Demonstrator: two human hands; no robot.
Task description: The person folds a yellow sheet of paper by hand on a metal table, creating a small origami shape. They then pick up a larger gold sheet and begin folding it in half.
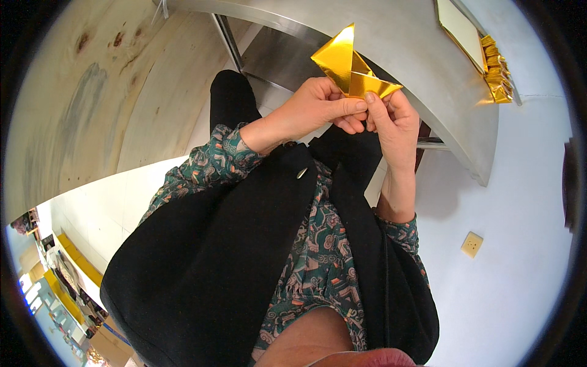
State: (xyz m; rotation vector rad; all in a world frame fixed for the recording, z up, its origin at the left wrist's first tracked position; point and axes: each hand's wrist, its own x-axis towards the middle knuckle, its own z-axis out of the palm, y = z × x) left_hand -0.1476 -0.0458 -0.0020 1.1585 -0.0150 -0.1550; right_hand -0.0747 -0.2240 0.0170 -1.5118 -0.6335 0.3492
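Note:
Between my two hands is a sheet of shiny gold foil paper (339,60), partly folded, with a tall pointed flap at its left and a lower folded flap at its right. My left hand (324,105) pinches its lower left edge, thumb laid across the front. My right hand (391,116) grips the lower right part, its thumb pressed on the fold and the fingers curled behind. Both hands are closed on the paper, close together above my lap, by the near edge of the metal table. The fingertips behind the paper are partly hidden.
A grey metal table (422,37) curves across the top. At its far right lie a pale flat stack (461,33) and a row of folded gold paper pieces (497,70). A wooden board surface (92,104) fills the left. The white wall at right has a socket (472,244).

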